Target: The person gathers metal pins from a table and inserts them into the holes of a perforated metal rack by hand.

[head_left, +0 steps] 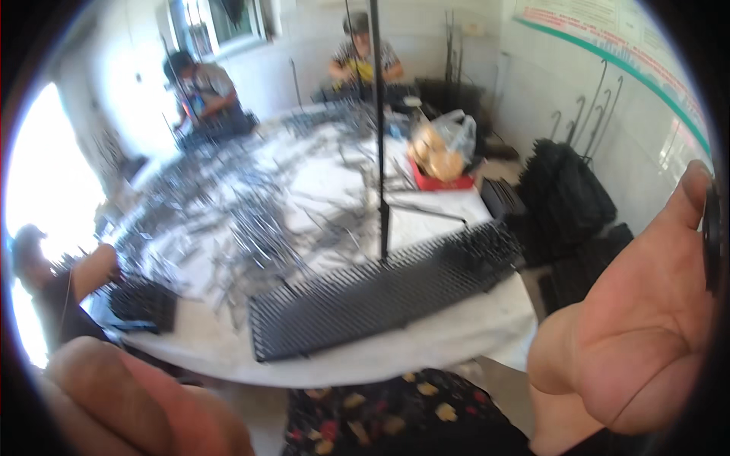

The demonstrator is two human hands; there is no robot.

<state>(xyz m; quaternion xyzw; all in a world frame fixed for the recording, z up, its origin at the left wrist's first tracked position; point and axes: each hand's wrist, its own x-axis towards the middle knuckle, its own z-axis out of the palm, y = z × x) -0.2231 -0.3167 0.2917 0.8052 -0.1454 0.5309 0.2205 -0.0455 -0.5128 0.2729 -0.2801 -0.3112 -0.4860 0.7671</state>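
Close in front of me at the lower left, my left hand [141,406] is raised with its fingers curled; what they may hold is hidden. My right hand [635,319] is up at the right rim, palm showing. Its thumb lies against a dark, thin curved piece [712,239] that I cannot make out, and the other fingers are out of sight. Both hands are apart from the table. Between them, on the table's near edge, lies a long black mesh panel [365,300]. A tall black rod [378,137] rises behind it.
Many loose metal rods [262,232] cover the white-topped table [334,365]. A red box with a plastic bag [445,156] stands at the far right. Black mesh pieces [563,190] are stacked by the wall. Co-workers sit at the far side [205,99], [365,64] and left [68,285].
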